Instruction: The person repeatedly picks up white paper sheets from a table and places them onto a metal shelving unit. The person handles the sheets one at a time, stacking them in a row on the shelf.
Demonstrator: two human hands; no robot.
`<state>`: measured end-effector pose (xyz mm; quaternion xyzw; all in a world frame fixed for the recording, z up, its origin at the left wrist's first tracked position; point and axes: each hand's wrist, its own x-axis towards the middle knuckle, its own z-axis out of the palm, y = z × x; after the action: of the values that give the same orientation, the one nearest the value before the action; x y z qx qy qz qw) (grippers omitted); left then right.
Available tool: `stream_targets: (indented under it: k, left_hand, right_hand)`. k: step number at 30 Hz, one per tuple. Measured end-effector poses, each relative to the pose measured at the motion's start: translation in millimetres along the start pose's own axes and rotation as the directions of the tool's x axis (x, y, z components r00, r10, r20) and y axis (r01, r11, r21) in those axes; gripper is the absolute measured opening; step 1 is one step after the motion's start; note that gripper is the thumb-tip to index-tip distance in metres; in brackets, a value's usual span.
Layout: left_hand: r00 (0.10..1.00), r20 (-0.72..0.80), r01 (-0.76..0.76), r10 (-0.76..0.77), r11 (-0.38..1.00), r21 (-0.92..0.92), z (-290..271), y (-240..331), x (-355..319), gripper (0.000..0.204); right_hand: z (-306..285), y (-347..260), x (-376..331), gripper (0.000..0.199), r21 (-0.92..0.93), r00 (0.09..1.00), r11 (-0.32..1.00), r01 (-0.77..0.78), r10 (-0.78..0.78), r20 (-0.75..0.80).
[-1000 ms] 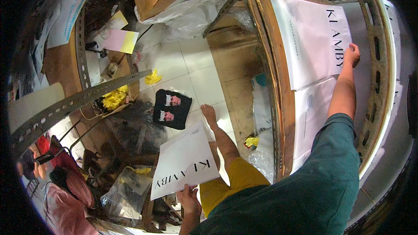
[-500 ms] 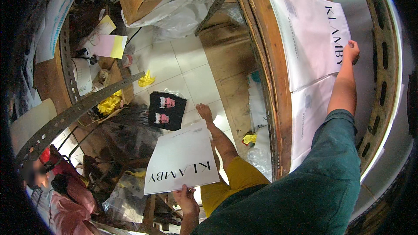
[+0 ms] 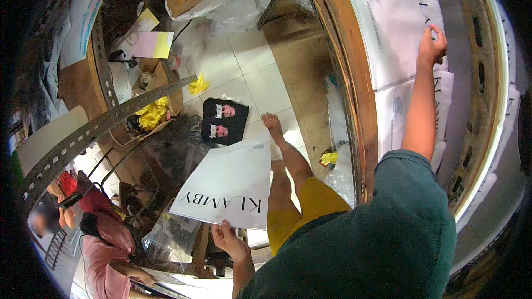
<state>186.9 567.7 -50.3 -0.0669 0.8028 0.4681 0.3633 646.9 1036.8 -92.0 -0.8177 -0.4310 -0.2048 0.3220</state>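
Cluttered storeroom below me: pale floor tiles [image 3: 249, 72] strewn with plastic wrap, slotted metal racking [image 3: 100, 124] crossing on my left, and a wooden shelf [image 3: 354, 105] running up the right side with a stack of white mailer bags [image 3: 388, 22] lying flat on it.

Over the last second my right hand [image 3: 431, 45] has crept further up that shelf stack; it now sits curled on the upper bag, fingertips pressed on its surface near the black lettering, where a moment ago it lay lower and flatter. I cannot tell whether it has pinched a layer or only rests there. My left hand [image 3: 226, 237] is clamped on the lower edge of a single white mailer bag [image 3: 230, 188], thumb over the front, and that bag has swung up and grown larger in view, held out over the floor beside my bare foot [image 3: 271, 123].

I read this as one bag already pulled free and kept aside while the right hand feels for the next on the shelf.

A black printed packet [image 3: 224, 120] lies on the tiles just beyond the held bag, yellow scraps [image 3: 151, 112] near it. Another person in red [image 3: 105, 227] crouches at lower left, hands apart from mine.
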Motion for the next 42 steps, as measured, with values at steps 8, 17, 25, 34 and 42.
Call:
stream_targets:
  k: [8,17,25,34,42]
  left_hand:
    - [0.995,0.042,-0.084,0.086,0.996,-0.038,-13,24,-19,0.019]
    - [0.945,0.039,-0.324,0.324,0.918,0.228,-63,40,-46,0.018]
    - [0.786,0.279,-0.601,0.552,0.574,0.556,-104,27,-55,0.017]
    - [0.681,0.360,-0.724,0.637,0.513,0.461,-157,-5,-90,0.016]
    - [0.478,0.001,-0.780,0.878,0.423,0.461,-251,-10,-139,0.046]
  right_hand:
    - [-54,28,-78,0.023,-0.229,0.943,0.964,0.132,-0.050,0.330]
    - [-77,-76,-102,0.031,0.030,0.964,0.995,-0.095,0.084,0.251]
    - [-301,-269,-252,0.019,0.992,0.242,0.063,0.113,-0.970,0.034]
    - [-452,-242,-354,0.012,0.985,-0.770,-0.172,0.030,-0.632,-0.087]
    - [-528,-256,-384,0.007,0.950,-0.710,-0.313,0.023,-0.673,-0.205]
